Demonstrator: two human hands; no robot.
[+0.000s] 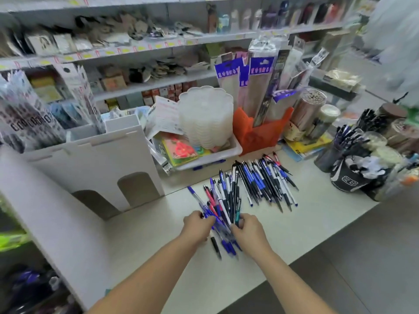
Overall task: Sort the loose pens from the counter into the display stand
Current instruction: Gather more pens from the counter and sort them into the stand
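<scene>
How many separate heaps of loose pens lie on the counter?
2. The near heap lies between the left hand and right hand, which gather it; the far heap lies behind, to its right, untouched.

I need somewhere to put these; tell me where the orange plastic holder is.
In the head view, the orange plastic holder stands at the counter's back, right of centre, between the white tray and clear jars.

Bright, even shop light with barely a shadow on the counter (294,234); the shelves (136,49) bow and smear toward the edges (wide lens), everything slightly soft.
</scene>
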